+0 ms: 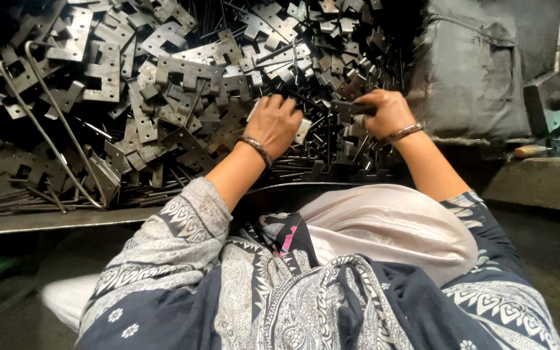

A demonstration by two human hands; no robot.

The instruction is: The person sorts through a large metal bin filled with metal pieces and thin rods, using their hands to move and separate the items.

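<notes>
A stamped metal bracket (347, 110), judged stiff, light and sharp-edged, best pinched by its flat faces, is clamped in the right hand (387, 113) above the heap (163, 78), while the left hand (273, 123) is curled on another.

A small flat metal plate (347, 110), dark grey with notched edges, is pinched in the right hand (387, 113) above the near edge of the bench. A pale flat piece (303, 129), perhaps the same kind, shows under the left hand (273, 123).
</notes>
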